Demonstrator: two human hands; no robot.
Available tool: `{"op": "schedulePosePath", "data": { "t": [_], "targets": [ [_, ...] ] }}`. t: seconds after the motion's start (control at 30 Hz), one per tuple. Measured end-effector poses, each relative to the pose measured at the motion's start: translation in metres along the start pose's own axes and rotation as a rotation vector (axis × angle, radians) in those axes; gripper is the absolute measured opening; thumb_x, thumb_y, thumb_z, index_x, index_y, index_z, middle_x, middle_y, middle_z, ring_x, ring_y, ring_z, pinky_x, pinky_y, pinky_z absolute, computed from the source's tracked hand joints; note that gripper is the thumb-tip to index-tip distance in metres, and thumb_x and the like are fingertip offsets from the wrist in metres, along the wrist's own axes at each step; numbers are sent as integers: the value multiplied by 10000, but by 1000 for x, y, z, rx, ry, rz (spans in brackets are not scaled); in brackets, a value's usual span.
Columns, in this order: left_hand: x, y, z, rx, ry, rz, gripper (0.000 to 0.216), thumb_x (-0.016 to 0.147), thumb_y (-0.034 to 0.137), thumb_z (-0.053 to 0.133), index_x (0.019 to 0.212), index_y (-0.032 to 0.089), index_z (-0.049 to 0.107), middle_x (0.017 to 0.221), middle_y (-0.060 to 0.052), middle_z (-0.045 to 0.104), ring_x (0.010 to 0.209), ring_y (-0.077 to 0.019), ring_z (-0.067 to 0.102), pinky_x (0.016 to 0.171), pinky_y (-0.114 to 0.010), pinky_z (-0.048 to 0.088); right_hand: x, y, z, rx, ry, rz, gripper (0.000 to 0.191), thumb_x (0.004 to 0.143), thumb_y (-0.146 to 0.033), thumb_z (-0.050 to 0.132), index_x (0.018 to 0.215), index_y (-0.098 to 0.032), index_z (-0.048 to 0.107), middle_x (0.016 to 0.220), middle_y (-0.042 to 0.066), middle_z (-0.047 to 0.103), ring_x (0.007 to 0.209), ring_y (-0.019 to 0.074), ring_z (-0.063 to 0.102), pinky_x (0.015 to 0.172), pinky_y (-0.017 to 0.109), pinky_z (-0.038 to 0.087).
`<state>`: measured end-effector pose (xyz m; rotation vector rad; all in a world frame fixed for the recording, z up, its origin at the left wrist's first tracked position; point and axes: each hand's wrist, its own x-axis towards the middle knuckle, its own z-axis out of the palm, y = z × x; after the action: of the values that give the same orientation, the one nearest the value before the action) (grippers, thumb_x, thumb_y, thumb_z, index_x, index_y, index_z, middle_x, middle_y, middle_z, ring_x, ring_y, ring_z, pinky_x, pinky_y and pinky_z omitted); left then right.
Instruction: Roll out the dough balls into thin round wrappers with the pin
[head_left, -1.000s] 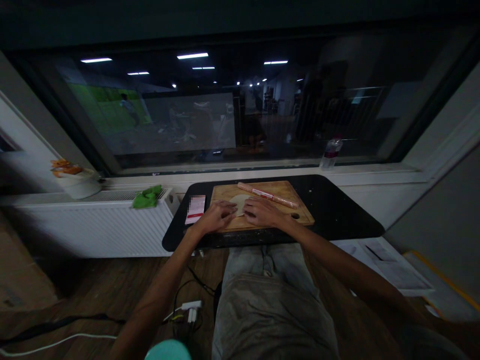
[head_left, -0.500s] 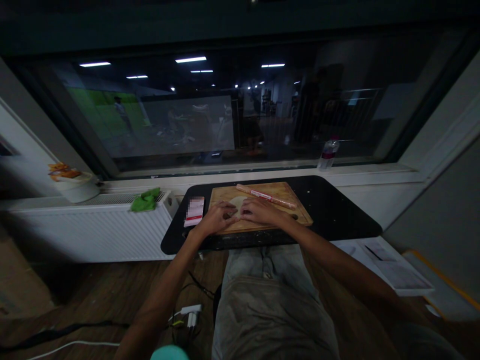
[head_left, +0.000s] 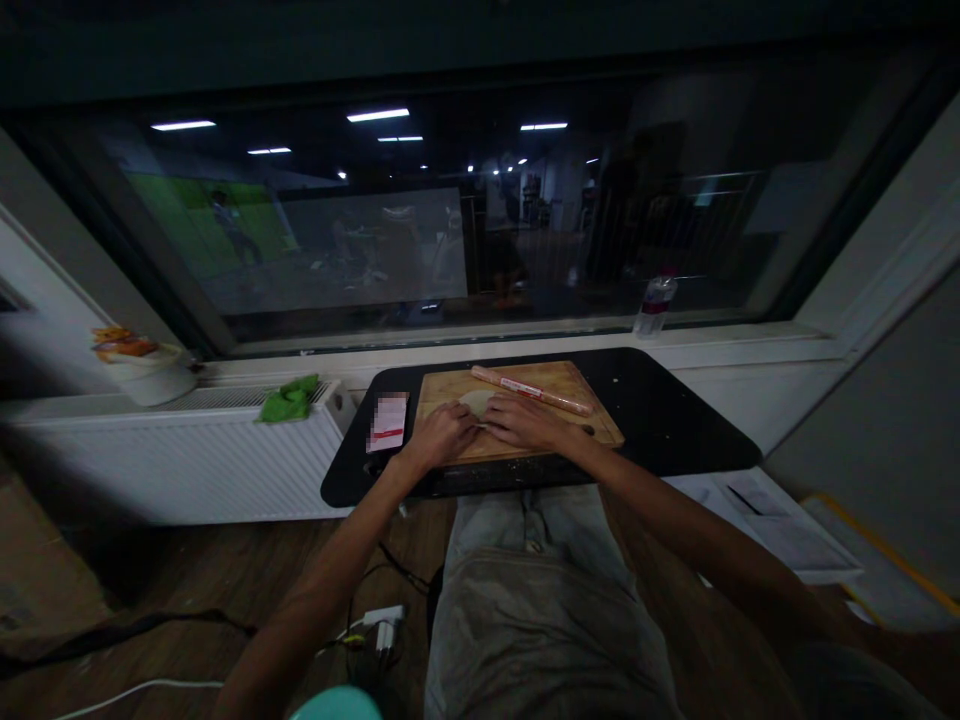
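Observation:
A flat, pale, round piece of dough (head_left: 475, 400) lies on a wooden cutting board (head_left: 442, 384). My left hand (head_left: 445, 432) is at its near left edge, fingers curled and pinched on the dough. From the right, my right hand (head_left: 519, 421) grips the dough's near edge with bent fingers, close beside the left. Both hands cover the near part of the dough. Behind them a rolling pin (head_left: 559, 399) with a red and white label rests slantwise across the board.
The board sits on a black table (head_left: 675, 420). A phone (head_left: 388, 422) lies left of the board. By the window are a water bottle (head_left: 655, 304), a green cloth (head_left: 289, 398) on the radiator (head_left: 225, 470) and a white pot (head_left: 155, 378). A power strip (head_left: 383, 616) is on the floor.
My left hand has closed more and turned over the dough's near edge, closer to the right hand. My right hand stays almost in place. The view has shifted slightly.

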<state>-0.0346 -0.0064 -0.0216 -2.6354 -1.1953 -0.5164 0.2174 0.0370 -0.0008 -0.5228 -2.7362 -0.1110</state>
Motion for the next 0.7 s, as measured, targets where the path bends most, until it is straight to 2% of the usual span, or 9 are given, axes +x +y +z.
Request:
{"op": "schedulePosePath", "data": {
  "t": [0.13,0.27,0.37,0.47,0.57,0.7],
  "targets": [
    [-2,1,0,1,-25,43,120,1072,165,693,1041,187,807,1034,-98,768,1035,-249,734,972,-371,611,-13,14,-9,16,-21,-16,178,1066,-136,661,1132,-197,815,1186,87,782,1075,225,737,1043,379,590],
    [-7,5,-1,-43,9,41,157,1090,160,661,1030,197,801,1057,-86,771,1037,-238,734,1010,-383,621,-19,17,-10,-46,-42,-30,204,1085,-116,620,1169,-195,788,1242,96,772,1144,224,735,1079,382,585],
    [-9,13,-1,-51,62,15,228,1122,247,629,1004,203,820,1016,-93,751,1041,-242,731,1001,-386,633,-18,13,-7,-89,-42,19,202,1112,-116,587,1175,-181,767,1248,117,770,1177,239,733,1082,404,588],
    [-5,20,0,-36,94,-7,270,1139,349,630,1031,209,834,1029,-101,748,1046,-247,724,977,-382,636,-17,10,-5,-85,-30,84,181,1107,-121,602,1149,-175,770,1193,115,778,1125,247,744,1043,407,601],
    [3,23,1,-22,72,2,281,1151,331,606,1038,213,835,1025,-97,750,1036,-242,721,975,-377,629,-17,10,-7,-44,-11,57,137,1091,-168,662,1133,-184,791,1160,102,779,1077,242,746,1026,399,604],
    [13,21,1,33,-25,45,228,1133,238,616,1065,192,829,1034,-103,749,1033,-250,724,955,-376,616,-15,9,-9,-63,-21,-44,149,1107,-189,662,1166,-199,798,1177,88,780,1099,231,743,1056,392,598]
  ]
}}
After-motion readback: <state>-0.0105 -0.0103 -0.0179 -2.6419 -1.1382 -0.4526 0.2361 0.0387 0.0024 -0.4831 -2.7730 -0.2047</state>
